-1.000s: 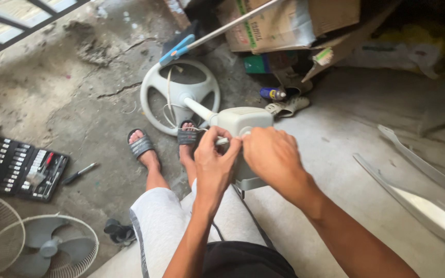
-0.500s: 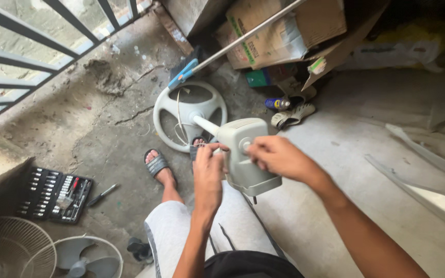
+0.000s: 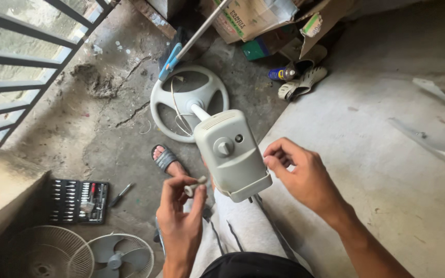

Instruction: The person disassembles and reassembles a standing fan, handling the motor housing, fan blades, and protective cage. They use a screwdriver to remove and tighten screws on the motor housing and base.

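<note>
**Grey plastic fan head partly stripped, one small knob off**

Grey plastic is what the work centres on: the fan motor housing point(image 3: 230, 154) rests across the person's lap, its neck running down to the round white base point(image 3: 189, 103) that lies on the concrete floor point(image 3: 366, 154). One round knob point(image 3: 224, 148) sits on the top face of the housing beside a small dark hole.

The left hand point(image 3: 181, 219) is raised just beside the housing, thumb and forefinger pinched narrow on a small pale knob piece point(image 3: 195, 186) that is clear of the casing. The right hand point(image 3: 300, 172) hovers at the housing's right edge, its fingertips drawn close together as if gripping something tiny; whether anything lies between them cannot be told.

Judging by how things lie, the stripping-down looks well under way. The wire guard point(image 3: 42, 252) and the blade set point(image 3: 117, 255) lie on the floor at the lower left, apart from the motor, and an open socket and bit case point(image 3: 78, 201) with a loose screwdriver point(image 3: 120, 194) beside it sits near the sandalled foot point(image 3: 167, 158). The casing itself appears closed, so opening the shell and the remaining knob seem to be what is left.
</note>
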